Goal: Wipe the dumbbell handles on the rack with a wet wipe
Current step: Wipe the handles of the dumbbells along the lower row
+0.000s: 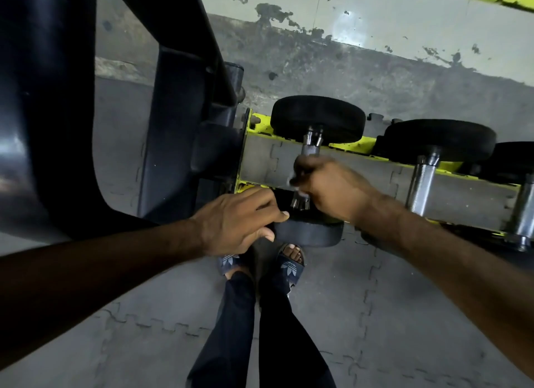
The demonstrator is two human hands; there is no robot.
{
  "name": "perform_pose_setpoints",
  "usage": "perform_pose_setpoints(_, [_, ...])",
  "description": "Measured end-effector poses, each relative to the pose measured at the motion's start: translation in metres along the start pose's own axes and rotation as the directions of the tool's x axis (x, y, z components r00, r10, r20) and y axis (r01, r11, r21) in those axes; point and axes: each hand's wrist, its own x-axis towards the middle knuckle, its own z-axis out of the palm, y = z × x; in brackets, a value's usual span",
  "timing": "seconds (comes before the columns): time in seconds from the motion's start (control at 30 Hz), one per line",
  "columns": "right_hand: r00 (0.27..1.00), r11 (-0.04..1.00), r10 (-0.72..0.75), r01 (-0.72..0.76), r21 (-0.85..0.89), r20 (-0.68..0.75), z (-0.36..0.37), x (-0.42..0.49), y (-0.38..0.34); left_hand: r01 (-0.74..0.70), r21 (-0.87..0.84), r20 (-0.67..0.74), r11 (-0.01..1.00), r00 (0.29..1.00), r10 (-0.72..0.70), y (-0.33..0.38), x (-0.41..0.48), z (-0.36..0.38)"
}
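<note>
right hand wraps the wipe round the first dumbbell's handle

the right hand (326, 185) is curled round the steel handle (310, 148) of the leftmost dumbbell (318, 118) on the rack (260, 124). small white bits of the wet wipe (292, 183) show at the edge of the fingers, so the wipe sits between palm and handle. most of the wipe is hidden inside the grip. bare knurled metal shows above the hand, toward the far black head, and the chrome collar shows just below the hand.

the left hand (239, 220) lies on the near head (309, 233) of the same dumbbell, fingers fairly straight across its top edge and thumb against its side. it holds nothing and only rests there.

the rack is yellow-green and carries the dumbbells across its 2 rails, handles spanning the gap. just to the right lies a second dumbbell (422, 182), its steel handle bare and untouched, and at the right edge a third dumbbell (524, 211) is partly cut off by the frame.

a dark machine frame (173, 98) stands to the left of the rack, touching or nearly touching its end. grey interlocking floor mats (375, 315) cover the ground. the person's 2 legs in dark trousers and the dark sandals (290, 264) stand right below the near dumbbell head. behind the rack is a stained, peeling wall (375, 26).
</note>
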Motion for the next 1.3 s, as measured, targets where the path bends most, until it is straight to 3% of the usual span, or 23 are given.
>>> perform_pose_setpoints(0.07, [0.983,0.993,-0.119,0.116,0.030,0.141,-0.001,-0.008,-0.006,0.002,-0.004,-0.004,1.000,1.000,-0.002,0.000,0.000,0.000])
perform_pose_setpoints(0.13, [0.977,0.984,-0.171,0.164,0.066,0.128,-0.005,-0.012,0.002,0.010,-0.007,-0.008,1.000,1.000,-0.010,0.000,0.000,0.000])
perform_pose_setpoints(0.2, [0.988,0.982,-0.154,0.153,0.112,-0.001,0.001,-0.015,0.018,0.016,-0.014,-0.010,1.000,1.000,-0.016,0.002,0.000,0.000])
perform_pose_setpoints(0.3, [0.960,0.910,0.105,0.013,0.414,-0.260,0.021,-0.027,0.018,0.020,-0.012,-0.022,1.000,1.000,-0.021,0.003,-0.001,-0.001])
perform_pose_setpoints(0.37, [0.884,0.703,0.382,-0.088,0.706,-0.270,0.035,-0.035,0.003,0.031,-0.007,-0.029,1.000,0.999,-0.031,0.004,-0.002,0.000])
perform_pose_setpoints(0.43, [0.777,0.395,0.617,-0.171,0.903,-0.123,0.043,-0.036,-0.011,0.039,-0.002,-0.031,0.999,0.999,-0.039,0.005,-0.002,0.000])
perform_pose_setpoints(0.5, [0.677,0.137,0.734,-0.225,0.965,0.054,0.046,-0.027,-0.013,0.034,0.006,-0.032,0.999,0.999,-0.034,0.005,-0.002,0.001])
perform_pose_setpoints(0.57, [0.627,-0.096,0.753,-0.193,0.977,0.197,0.045,-0.012,-0.005,0.030,0.013,-0.032,0.999,0.999,-0.030,0.004,-0.002,0.001])
perform_pose_setpoints(0.63, [0.614,-0.378,0.716,-0.059,0.924,0.332,0.044,0.003,0.007,0.042,0.005,-0.031,0.999,0.999,-0.042,0.005,-0.002,0.000])
perform_pose_setpoints(0.67, [0.630,-0.474,0.684,0.000,0.880,0.368,0.045,0.009,0.013,0.046,0.005,-0.031,0.999,0.998,-0.046,0.006,-0.002,0.000])
perform_pose_setpoints(0.73, [0.670,-0.562,0.637,0.063,0.825,0.382,0.048,0.016,0.022,0.049,0.010,-0.031,0.999,0.998,-0.048,0.007,-0.002,-0.001])
perform_pose_setpoints(0.83, [0.682,-0.590,0.611,0.053,0.806,0.403,0.052,0.011,0.020,0.047,0.017,-0.031,0.999,0.998,-0.047,0.007,-0.002,-0.002])
perform_pose_setpoints(1.0, [0.702,-0.331,0.579,-0.263,0.906,0.415,0.051,-0.024,0.014,0.059,0.012,-0.023,0.998,0.998,-0.058,0.008,-0.002,-0.002])
perform_pose_setpoints(1.07, [0.693,-0.322,0.622,-0.200,0.925,0.366,0.046,-0.024,0.016,0.059,0.010,-0.020,0.998,0.998,-0.059,0.007,-0.002,-0.001])
perform_pose_setpoints(1.17, [0.614,-0.372,0.754,0.107,0.922,0.233,0.039,-0.008,0.018,0.066,0.005,-0.015,0.998,0.998,-0.066,0.006,-0.002,-0.001])
perform_pose_setpoints(1.23, [0.576,-0.295,0.805,0.177,0.939,0.144,0.038,-0.002,0.015,0.065,0.006,-0.010,0.998,0.998,-0.065,0.006,-0.002,-0.001])
perform_pose_setpoints(1.3, [0.615,-0.125,0.787,0.069,0.990,0.057,0.041,-0.011,0.013,0.064,0.008,-0.001,0.998,0.998,-0.064,0.007,-0.002,-0.002])
